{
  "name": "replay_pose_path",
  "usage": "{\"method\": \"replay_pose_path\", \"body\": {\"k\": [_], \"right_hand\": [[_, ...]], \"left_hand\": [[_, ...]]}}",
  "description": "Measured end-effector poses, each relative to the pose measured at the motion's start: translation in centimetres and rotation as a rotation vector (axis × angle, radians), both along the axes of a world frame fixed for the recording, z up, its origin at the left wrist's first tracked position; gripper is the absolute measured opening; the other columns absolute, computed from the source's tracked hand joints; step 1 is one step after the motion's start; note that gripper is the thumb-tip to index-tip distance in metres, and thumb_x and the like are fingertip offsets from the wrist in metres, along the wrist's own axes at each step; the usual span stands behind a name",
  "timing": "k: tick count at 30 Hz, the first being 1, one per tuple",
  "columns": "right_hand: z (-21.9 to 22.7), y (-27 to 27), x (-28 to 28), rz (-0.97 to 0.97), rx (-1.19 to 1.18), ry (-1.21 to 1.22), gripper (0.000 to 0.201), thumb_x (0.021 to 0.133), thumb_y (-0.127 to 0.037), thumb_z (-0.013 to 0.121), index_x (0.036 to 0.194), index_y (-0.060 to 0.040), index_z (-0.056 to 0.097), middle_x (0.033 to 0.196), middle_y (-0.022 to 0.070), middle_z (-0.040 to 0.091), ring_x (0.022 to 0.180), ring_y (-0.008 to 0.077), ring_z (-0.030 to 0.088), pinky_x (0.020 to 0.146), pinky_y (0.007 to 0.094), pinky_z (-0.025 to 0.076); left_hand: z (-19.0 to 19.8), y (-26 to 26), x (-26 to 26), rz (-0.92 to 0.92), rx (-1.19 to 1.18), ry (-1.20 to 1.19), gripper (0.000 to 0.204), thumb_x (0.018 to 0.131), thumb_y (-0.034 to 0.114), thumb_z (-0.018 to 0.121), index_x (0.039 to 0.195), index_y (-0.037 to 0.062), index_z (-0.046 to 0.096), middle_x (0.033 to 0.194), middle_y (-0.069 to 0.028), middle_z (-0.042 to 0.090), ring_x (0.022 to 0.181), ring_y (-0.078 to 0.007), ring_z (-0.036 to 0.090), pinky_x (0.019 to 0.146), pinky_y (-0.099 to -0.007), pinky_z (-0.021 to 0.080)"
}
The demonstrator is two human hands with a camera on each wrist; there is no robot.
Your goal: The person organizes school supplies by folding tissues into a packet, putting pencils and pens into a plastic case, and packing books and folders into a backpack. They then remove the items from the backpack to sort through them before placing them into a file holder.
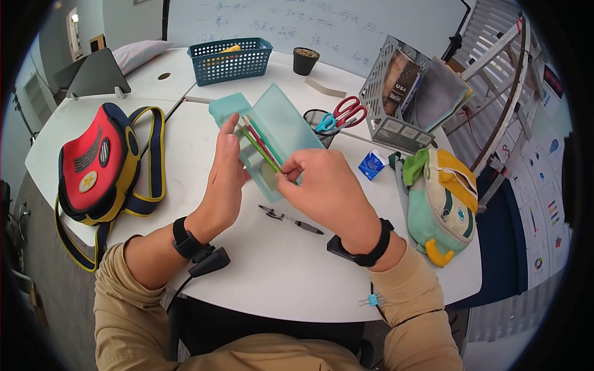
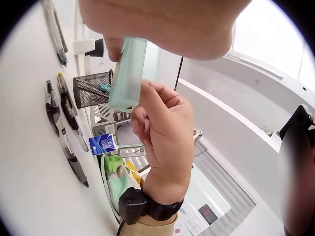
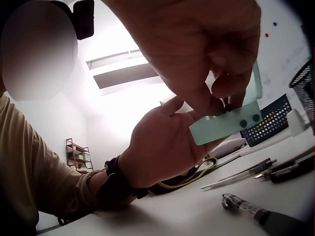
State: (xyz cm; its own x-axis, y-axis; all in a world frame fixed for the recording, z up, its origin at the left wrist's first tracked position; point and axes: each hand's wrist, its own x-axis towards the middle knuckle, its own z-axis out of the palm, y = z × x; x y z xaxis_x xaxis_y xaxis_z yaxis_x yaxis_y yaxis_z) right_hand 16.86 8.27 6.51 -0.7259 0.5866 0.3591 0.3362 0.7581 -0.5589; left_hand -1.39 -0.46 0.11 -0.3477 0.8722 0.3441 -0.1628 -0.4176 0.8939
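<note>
A translucent mint-green pencil case (image 1: 291,127) stands with its lid raised. My left hand (image 1: 224,176) holds it from the left side, fingers pointing up along its edge. Inside lie several pencils, among them a green pencil (image 1: 258,148) and a red pencil (image 1: 265,141). My right hand (image 1: 328,185) pinches the near end of the green pencil between thumb and fingers, at the case's near right edge. In the left wrist view the case (image 2: 129,73) is above the table. A black-and-clear pen (image 1: 291,219) lies on the table below the hands.
Behind the case stands a mesh cup (image 1: 317,119) with red scissors (image 1: 351,112). A blue packet (image 1: 373,164) and a green-and-yellow bag (image 1: 439,204) lie right. A red backpack (image 1: 93,164) sits left. A teal basket (image 1: 230,65) and small pot (image 1: 305,60) stand behind.
</note>
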Motion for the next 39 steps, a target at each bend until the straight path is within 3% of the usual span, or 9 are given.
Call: {"method": "replay_pose_path", "body": {"k": [6,9,12,13,21,24,27,34,39], "right_hand": [[0.9,-0.1,0.2,0.03,0.004,0.043,0.019,0.094,-0.012,0.085,0.095,0.0054,0.08,0.089,0.0204,0.082,0.076,0.0357,0.081,0.074,0.0426,0.064],[2.4,-0.5,0.6,-0.062,-0.017,0.149,0.019,0.093,-0.012,0.09,0.104,0.0014,0.082,0.088,0.0058,0.08,0.063,0.0122,0.062,0.062,0.0312,0.049],[2.5,0.4,0.5,-0.167,0.276,0.309,0.027,0.094,-0.013,0.089,0.112,0.0032,0.076,0.1,0.0126,0.079,0.08,0.0253,0.074,0.072,0.0368,0.058],[2.3,0.7,0.7,-0.141,0.372,0.275,0.033,0.095,-0.013,0.089,0.12,0.0023,0.073,0.109,0.0123,0.078,0.085,0.0222,0.073,0.072,0.0354,0.058],[1.0,1.4,0.2,-0.06,-0.108,0.264,0.027,0.101,-0.012,0.085,0.119,0.0043,0.073,0.104,0.0158,0.08,0.078,0.0179,0.077,0.068,0.033,0.06],[1.0,1.8,0.0,-0.041,-0.346,0.291,0.031,0.104,-0.013,0.083,0.124,0.007,0.07,0.106,0.0157,0.079,0.079,0.0161,0.079,0.065,0.0304,0.063],[0.7,2.4,-0.2,0.025,-0.508,0.38,0.035,0.108,-0.013,0.081,0.13,0.0082,0.066,0.111,0.0141,0.079,0.086,0.0154,0.08,0.067,0.0299,0.069],[-0.6,3.2,-1.1,0.084,-0.682,0.458,0.035,0.113,-0.02,0.077,0.132,0.0059,0.065,0.115,0.0118,0.079,0.096,0.0145,0.079,0.073,0.0318,0.072],[-2.9,5.5,-1.3,0.058,-0.687,0.385,0.027,0.116,-0.022,0.071,0.124,0.0027,0.072,0.113,0.007,0.08,0.098,0.0147,0.076,0.084,0.0343,0.068]], "left_hand": [[0.2,-0.3,-0.1,0.032,-0.011,0.024,0.077,0.124,0.06,0.027,0.184,0.0129,0.015,0.181,-0.0184,0.035,0.163,-0.0362,0.047,0.131,-0.0579,0.044],[0.3,-0.2,-0.4,0.07,-0.015,0.019,0.077,0.124,0.061,0.028,0.183,0.0126,0.016,0.181,-0.0183,0.035,0.163,-0.0356,0.047,0.129,-0.0572,0.047],[0.5,-0.1,-0.7,0.127,-0.042,0.028,0.078,0.124,0.062,0.029,0.183,0.0124,0.017,0.18,-0.018,0.036,0.162,-0.0344,0.049,0.128,-0.0563,0.049],[0.5,-0.1,-0.8,0.133,-0.047,0.021,0.078,0.124,0.062,0.029,0.183,0.0123,0.017,0.179,-0.0179,0.037,0.161,-0.034,0.05,0.128,-0.0559,0.049],[0.2,0.2,-2.0,0.152,-0.104,0.063,0.071,0.124,0.047,0.042,0.183,0.0139,0.021,0.176,-0.0168,0.044,0.156,-0.0291,0.054,0.125,-0.0485,0.051],[0.0,0.9,-2.9,0.305,-0.047,0.255,0.074,0.121,0.041,0.053,0.183,0.0144,0.023,0.174,-0.0155,0.046,0.155,-0.0272,0.054,0.123,-0.0465,0.051],[1.6,0.5,-2.0,0.257,-0.018,0.112,0.075,0.119,0.038,0.059,0.181,0.0094,0.026,0.169,-0.0196,0.049,0.15,-0.0267,0.057,0.123,-0.0489,0.049],[3.6,0.0,-4.2,-0.171,-0.233,-0.414,0.056,0.118,0.047,0.059,0.162,0.0126,0.053,0.146,-0.0093,0.068,0.133,-0.0275,0.071,0.114,-0.0473,0.059],[3.1,0.5,-4.4,-0.038,-0.318,-0.36,0.059,0.12,0.054,0.054,0.163,0.0127,0.052,0.145,-0.0086,0.069,0.13,-0.0268,0.073,0.113,-0.0484,0.061]]}}
